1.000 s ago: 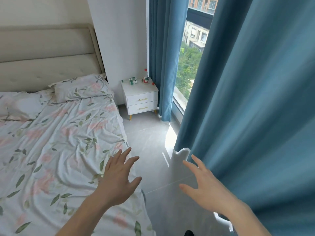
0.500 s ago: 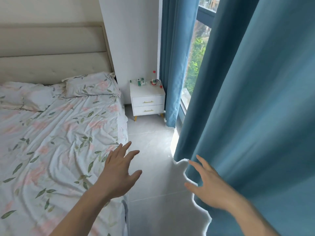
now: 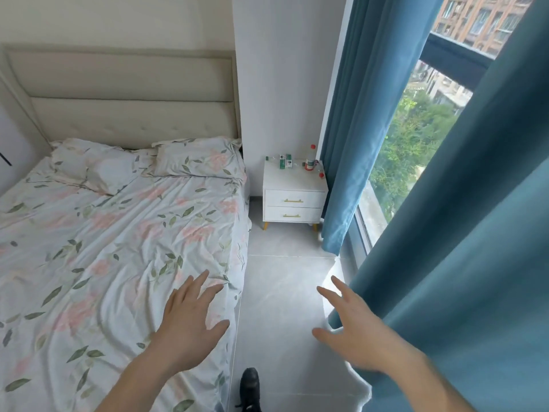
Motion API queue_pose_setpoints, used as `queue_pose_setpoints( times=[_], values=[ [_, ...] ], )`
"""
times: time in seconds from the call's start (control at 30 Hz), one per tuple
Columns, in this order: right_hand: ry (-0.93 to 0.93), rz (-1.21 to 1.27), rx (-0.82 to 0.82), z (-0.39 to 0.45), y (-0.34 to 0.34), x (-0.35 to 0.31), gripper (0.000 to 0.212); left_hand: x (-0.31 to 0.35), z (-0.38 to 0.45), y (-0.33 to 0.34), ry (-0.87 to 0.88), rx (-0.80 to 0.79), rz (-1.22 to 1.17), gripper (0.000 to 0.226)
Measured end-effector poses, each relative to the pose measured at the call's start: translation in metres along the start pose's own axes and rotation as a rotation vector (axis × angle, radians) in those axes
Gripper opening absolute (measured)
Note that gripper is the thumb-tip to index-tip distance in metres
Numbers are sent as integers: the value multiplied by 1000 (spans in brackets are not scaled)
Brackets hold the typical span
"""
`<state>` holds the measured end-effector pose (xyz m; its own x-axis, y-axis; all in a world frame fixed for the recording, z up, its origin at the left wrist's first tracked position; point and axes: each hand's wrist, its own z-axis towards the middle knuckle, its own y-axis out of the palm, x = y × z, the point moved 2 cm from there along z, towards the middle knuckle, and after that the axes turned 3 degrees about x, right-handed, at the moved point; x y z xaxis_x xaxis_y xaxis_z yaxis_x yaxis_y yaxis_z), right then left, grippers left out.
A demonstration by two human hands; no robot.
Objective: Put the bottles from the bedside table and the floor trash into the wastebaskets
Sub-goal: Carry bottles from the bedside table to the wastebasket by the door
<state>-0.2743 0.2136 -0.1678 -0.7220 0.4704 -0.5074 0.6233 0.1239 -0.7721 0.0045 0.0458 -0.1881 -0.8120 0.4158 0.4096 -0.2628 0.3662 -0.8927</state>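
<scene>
A white bedside table point(image 3: 294, 181) with two drawers stands in the far corner between the bed and a blue curtain. On its top an upright clear bottle point(image 3: 310, 159) with a red cap stands at the right. A bottle with a green label point(image 3: 284, 161) lies at the left. My left hand point(image 3: 190, 319) hovers over the bed's near corner with fingers spread and holds nothing. My right hand point(image 3: 353, 328) hovers over the floor beside the near curtain, fingers also spread and empty. No wastebasket is in view.
A bed point(image 3: 113, 239) with a floral sheet fills the left. A narrow strip of grey tile floor point(image 3: 285, 281) runs between it and the window point(image 3: 416, 138). Blue curtains point(image 3: 463, 263) hang at the right. My black shoe point(image 3: 250, 385) shows at the bottom.
The view has swung left and up, so the bedside table sits more central and more of the bed and headboard shows. Both hands stay spread and empty.
</scene>
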Motion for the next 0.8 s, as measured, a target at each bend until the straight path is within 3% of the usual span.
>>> queue_pose_setpoints(
  times=[0.4,0.8],
  values=[
    [15,-59,59,171,-82,-23,84,22,209,-50,97,-28,15,73],
    [-62,-80,22,361,-176,22,83,84,395,-56,75,17,18,70]
  ],
)
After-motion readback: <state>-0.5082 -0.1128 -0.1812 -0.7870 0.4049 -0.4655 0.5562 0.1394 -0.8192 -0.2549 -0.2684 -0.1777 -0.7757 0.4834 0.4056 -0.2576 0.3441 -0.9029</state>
